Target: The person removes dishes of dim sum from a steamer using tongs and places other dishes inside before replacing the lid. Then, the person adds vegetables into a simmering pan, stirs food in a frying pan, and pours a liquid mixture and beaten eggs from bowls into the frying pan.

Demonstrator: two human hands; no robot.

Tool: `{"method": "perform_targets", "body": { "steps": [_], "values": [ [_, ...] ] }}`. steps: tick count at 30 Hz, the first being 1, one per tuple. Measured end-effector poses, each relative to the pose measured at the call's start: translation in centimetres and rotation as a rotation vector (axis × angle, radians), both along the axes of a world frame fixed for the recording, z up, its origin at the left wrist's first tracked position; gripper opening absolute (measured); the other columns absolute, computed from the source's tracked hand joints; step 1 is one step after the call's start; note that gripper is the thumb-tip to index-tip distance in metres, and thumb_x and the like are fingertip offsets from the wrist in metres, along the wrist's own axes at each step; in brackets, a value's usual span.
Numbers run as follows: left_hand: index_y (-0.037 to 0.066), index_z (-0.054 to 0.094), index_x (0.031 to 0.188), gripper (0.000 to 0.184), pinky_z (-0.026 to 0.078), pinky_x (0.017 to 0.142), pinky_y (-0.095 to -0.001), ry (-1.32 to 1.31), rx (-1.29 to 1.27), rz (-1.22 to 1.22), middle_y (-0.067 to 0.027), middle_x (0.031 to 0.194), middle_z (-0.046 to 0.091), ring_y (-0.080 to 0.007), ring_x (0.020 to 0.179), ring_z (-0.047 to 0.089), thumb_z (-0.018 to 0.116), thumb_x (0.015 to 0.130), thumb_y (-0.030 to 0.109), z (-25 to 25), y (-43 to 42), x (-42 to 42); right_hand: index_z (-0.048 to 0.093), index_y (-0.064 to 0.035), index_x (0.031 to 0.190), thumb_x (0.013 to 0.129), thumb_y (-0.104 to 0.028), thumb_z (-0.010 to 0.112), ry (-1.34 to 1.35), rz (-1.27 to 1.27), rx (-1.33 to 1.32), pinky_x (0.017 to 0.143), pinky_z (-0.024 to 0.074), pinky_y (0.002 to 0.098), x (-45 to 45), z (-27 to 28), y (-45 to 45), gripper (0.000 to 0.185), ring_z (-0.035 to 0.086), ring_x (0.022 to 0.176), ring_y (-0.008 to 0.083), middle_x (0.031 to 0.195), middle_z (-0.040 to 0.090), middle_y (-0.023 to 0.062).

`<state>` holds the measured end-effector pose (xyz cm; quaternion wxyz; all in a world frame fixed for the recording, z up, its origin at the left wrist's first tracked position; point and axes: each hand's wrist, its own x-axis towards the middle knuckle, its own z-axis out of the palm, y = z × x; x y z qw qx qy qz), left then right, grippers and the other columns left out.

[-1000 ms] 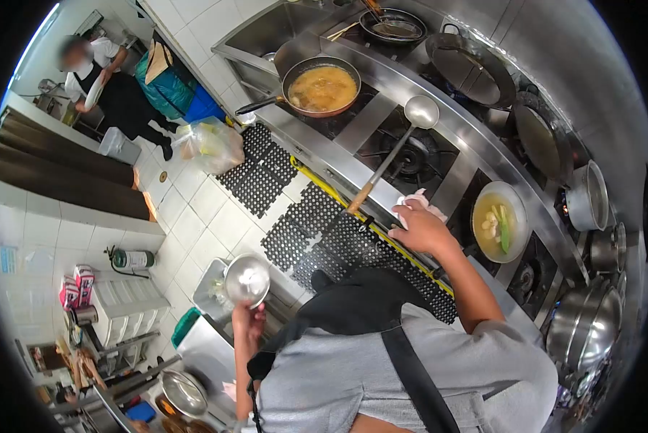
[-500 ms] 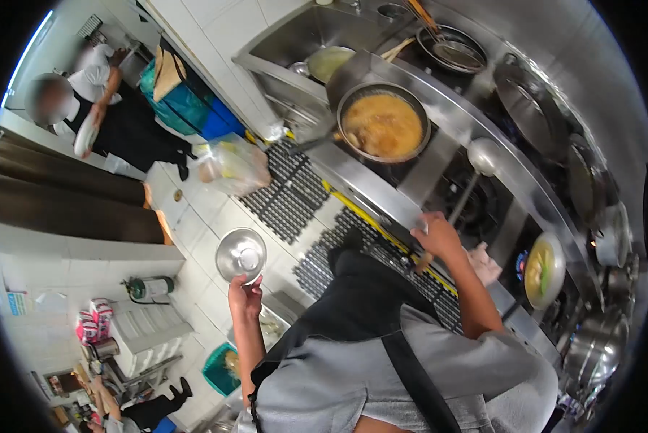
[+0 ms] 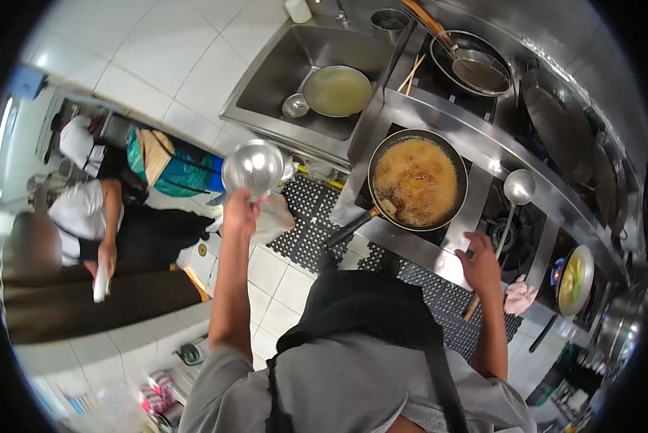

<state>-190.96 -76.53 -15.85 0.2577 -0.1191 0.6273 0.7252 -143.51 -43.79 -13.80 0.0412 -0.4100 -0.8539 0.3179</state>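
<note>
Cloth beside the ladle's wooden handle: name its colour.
The cloth is pale pink; it shows in the head view.

bright, glare on steel, edges bowed by fisheye

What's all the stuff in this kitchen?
Round metal bowl: one, silver, upper left
Frying pan with orange-brown liquid: one, black, on steel stove
Wooden-handled metal ladle: one, silver, stove
Crumpled cloth: one, pink, stove's front edge
Shallow pan: one, pale, right
Rectangular metal sink: one, grey, top
Thin sticks: two, tan, stove's back
Mesh strainer: one, grey, stove's back
Plastic bag: one, clear, floor
Workers: two, white tops, left
Left hand: one, bare, holding bowl
Right hand: one, bare, near ladle
</note>
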Motion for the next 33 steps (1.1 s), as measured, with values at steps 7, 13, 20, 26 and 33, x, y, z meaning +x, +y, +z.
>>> {"method": "perform_targets", "body": {
  "steps": [7, 13, 20, 26, 33],
  "values": [
    [0.007, 0.055, 0.128, 0.043, 0.042, 0.081, -0.0426, 0.801, -0.796, -0.502, -0.0109, 0.107, 0.07, -0.024, 0.087, 0.069, 0.053, 0.094, 0.032, -11.4, 17.1, -32.2, 0.063, -0.0044, 0.131, 0.089, -0.022, 0.074, -0.32, -0.411, 0.098, 0.102, 0.0502, 0.0473, -0.1, 2.4, -7.8, 0.047, 0.06, 0.123, 0.043, 0.138, 0.058, 0.0228],
    [0.015, 0.069, 0.119, 0.038, 0.042, 0.108, -0.0448, 1.669, -2.065, -1.556, -0.0074, 0.108, 0.076, -0.0216, 0.106, 0.071, 0.056, 0.101, 0.046, -21.9, 21.1, -48.0, 0.068, -0.0066, 0.129, 0.091, -0.041, 0.072, -0.555, -0.726, -0.319, 0.103, 0.0489, 0.048, 2.5, 1.4, -21.5, 0.051, 0.062, 0.121, 0.0412, 0.13, 0.064, 0.0227],
    [0.004, 0.066, 0.121, 0.033, 0.055, 0.083, -0.029, 1.109, -2.047, -1.75, -0.0079, 0.125, 0.071, -0.0188, 0.106, 0.07, 0.068, 0.091, 0.02, -25.8, 27.3, -49.3, 0.074, -0.0102, 0.121, 0.094, -0.049, 0.065, -0.716, -0.962, -0.676, 0.089, 0.056, 0.0458, 10.2, -5.8, -37.3, 0.048, 0.068, 0.107, 0.038, 0.119, 0.072, 0.0196],
    [0.005, 0.069, 0.112, 0.023, 0.053, 0.068, -0.0323, 1.528, -1.726, -1.28, -0.0116, 0.108, 0.071, -0.0195, 0.088, 0.067, 0.063, 0.099, 0.022, -16.3, 28.3, -42.9, 0.071, -0.0096, 0.127, 0.092, -0.053, 0.067, -0.481, -1.071, -0.9, 0.101, 0.0512, 0.0441, 13.4, -10.1, -44.6, 0.056, 0.066, 0.114, 0.0396, 0.129, 0.069, 0.0176],
    [0.0, 0.068, 0.122, 0.031, 0.056, 0.074, -0.0368, 1.192, -0.168, -0.732, -0.0168, 0.115, 0.071, -0.028, 0.093, 0.07, 0.066, 0.098, 0.019, 3.9, 33.9, -12.3, 0.071, -0.0092, 0.126, 0.088, -0.051, 0.07, -0.33, -1.389, -0.544, 0.103, 0.0503, 0.0457, 18.8, -12.2, -48.8, 0.056, 0.066, 0.116, 0.0399, 0.117, 0.072, 0.0235]
  ]
}}
